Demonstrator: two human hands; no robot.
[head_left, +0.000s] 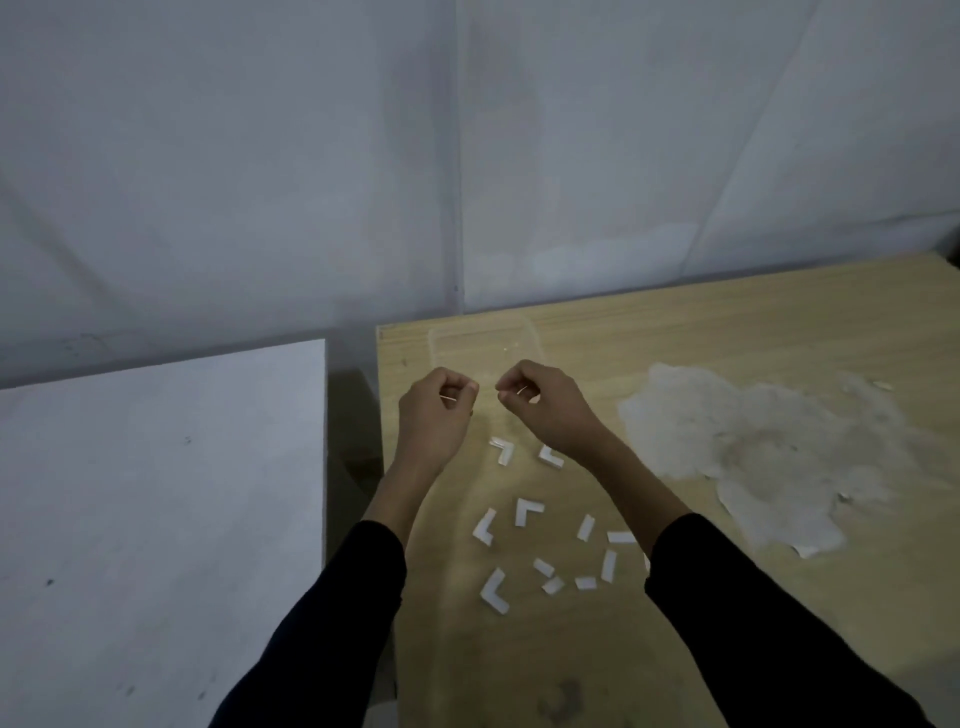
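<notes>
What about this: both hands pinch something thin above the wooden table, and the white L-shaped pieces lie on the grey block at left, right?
No. The head view shows the white L-shaped pieces on the wooden table, not the grey block. The left hand and right hand do each pinch a thin sliver above the table.

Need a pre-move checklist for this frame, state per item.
1. Left hand grip: pinches a thin pale sliver, ok.
2. Right hand grip: pinches a thin pale strand, ok.
3. Sliver and strand are one piece: cannot tell.
4. White L-shaped pieces lie loose on the table, nearer than the hands: ok.
5. Clear tray behind the hands, contents: cannot tell.
</notes>
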